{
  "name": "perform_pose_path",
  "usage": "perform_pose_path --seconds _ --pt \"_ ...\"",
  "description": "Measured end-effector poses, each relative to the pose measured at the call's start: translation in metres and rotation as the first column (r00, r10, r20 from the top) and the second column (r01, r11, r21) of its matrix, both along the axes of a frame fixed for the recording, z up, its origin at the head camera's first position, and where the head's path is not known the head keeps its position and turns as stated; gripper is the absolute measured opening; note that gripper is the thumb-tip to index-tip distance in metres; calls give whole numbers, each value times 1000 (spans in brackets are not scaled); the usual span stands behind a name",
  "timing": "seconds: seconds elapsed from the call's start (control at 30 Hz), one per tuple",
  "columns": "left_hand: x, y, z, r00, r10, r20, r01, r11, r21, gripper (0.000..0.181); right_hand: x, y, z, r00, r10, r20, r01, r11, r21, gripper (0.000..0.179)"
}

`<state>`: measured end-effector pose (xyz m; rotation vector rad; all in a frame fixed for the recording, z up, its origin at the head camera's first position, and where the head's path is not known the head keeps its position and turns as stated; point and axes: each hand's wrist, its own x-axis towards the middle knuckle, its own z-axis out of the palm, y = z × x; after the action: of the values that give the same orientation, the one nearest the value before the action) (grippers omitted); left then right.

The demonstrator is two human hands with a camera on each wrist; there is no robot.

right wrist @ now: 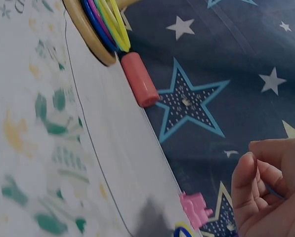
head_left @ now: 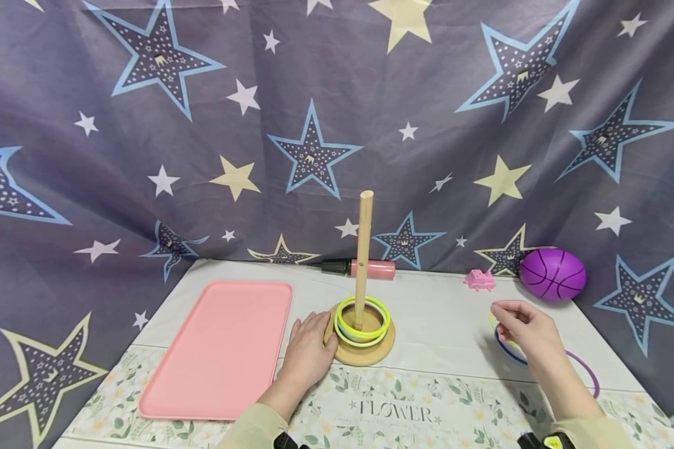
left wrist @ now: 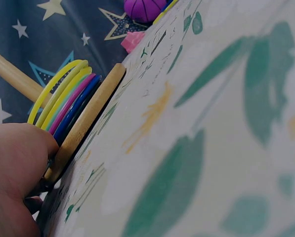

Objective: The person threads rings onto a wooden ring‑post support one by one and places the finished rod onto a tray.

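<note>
A wooden ring-toss stand has a round base and an upright peg. Several rings lie stacked round the peg, yellow on top, with pink and blue lower down. My left hand grips the left edge of the base between thumb and fingers, the thumb close beside the rings. Off to the right, my right hand is raised over loose rings, its fingers loosely curled and thumb near the index fingertip. Nothing shows between them. Beneath it lie a blue ring, a partly hidden yellow ring and a purple ring.
A pink tray lies left of the stand. Along the back are a pink and black hand pump, a small pink toy and a purple ball. A star-patterned curtain hangs behind the cloth-covered table.
</note>
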<state>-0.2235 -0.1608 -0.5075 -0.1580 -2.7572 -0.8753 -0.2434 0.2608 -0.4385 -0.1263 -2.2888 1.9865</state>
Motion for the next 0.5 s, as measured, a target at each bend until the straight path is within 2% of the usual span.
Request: perform_pose_path --seconds 0.27,0.5 --pt "0 0 0 1000 3 -5 -3 1000 -9 55 8 25 -2 996 -93 -11 93 986 141 10" --pt "0 -1 -1 1000 1 -11 -1 1000 -10 56 13 50 -10 981 -195 -16 195 978 68 4"
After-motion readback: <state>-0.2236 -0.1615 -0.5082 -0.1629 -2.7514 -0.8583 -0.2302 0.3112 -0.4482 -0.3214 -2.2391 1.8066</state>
